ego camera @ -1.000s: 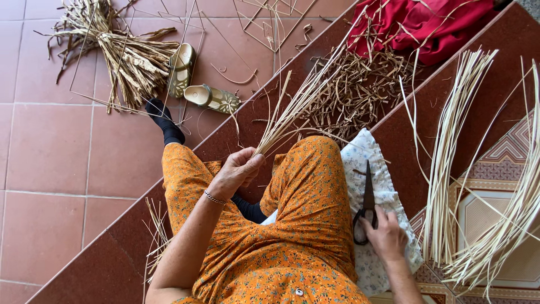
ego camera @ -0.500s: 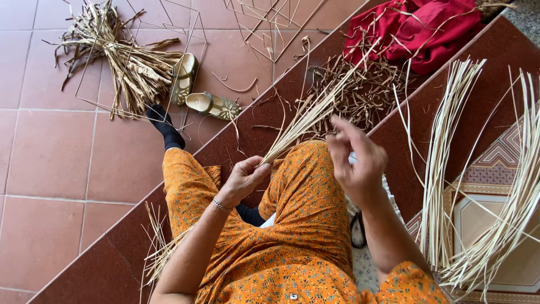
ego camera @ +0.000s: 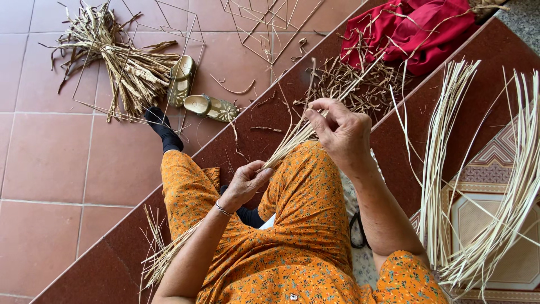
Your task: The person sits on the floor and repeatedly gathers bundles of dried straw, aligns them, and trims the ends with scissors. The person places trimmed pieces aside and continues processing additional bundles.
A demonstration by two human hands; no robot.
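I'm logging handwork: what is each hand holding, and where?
Left hand grips the straw bundle at its lower end; right hand pinches strands higher up.

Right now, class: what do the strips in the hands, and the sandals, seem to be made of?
Strips, held by left hand and right hand: probably dried reed or split cane, pale, matte, thin and stiff. Sandals: likely moulded plastic or rubber, tan with a slight sheen.

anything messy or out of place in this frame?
Mostly loose litter. Dry trimmings lie scattered on the step and partly over the red cloth. Two sandals lie askew on the tiles beside a dry bundle. The scissors sit half hidden under the right forearm.
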